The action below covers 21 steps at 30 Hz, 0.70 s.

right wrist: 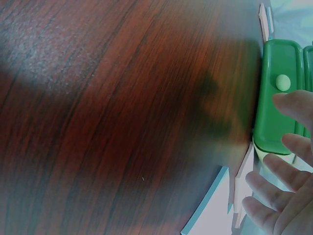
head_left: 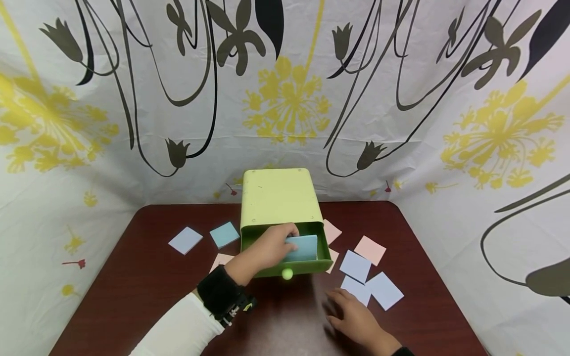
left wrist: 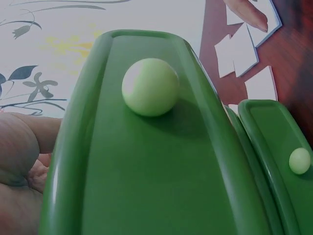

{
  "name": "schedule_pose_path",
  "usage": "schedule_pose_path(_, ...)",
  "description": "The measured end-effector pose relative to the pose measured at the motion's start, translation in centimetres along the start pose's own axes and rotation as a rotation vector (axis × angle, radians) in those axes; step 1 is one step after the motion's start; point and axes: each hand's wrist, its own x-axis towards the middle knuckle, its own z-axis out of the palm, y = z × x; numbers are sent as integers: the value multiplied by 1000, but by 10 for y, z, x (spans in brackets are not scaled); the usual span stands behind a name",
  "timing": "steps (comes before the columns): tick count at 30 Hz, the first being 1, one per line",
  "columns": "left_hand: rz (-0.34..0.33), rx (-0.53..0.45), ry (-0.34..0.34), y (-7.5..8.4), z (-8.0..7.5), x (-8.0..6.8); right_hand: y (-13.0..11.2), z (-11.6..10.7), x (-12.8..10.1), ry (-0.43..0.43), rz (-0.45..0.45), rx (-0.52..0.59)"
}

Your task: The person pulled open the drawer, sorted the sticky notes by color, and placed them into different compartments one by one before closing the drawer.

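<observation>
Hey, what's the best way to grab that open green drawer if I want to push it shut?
Take the drawer by the round pale knob on the middle of its front, coming from the near side. It sticks out clear of the flat front, so fingertips can probably pinch it. The left hand is still inside with a blue note.

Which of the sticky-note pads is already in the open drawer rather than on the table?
The light blue pad, standing in the green drawer with the left hand on it. All the other pads lie flat on the table.
</observation>
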Motion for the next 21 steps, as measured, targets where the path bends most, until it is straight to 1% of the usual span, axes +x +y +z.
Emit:
schedule_pose_path(6, -17, -7, -19, -2, 6, 6, 2, 1, -1, 31, -19, -20)
schedule_pose_path(10, -32, -2, -21, -2, 8, 10, 0, 0, 0, 6, 2, -7)
schedule_pose_path(13, -49, 9, -10, -2, 10, 14, 0, -1, 0, -9, 11, 0)
schedule_pose_path(17, -53, 55, 6, -3, 12, 16, -1, -3, 0, -19, 20, 13)
schedule_pose_path(21, -45, 97, 5, -4, 14, 16, -1, -3, -1, -22, 23, 18)
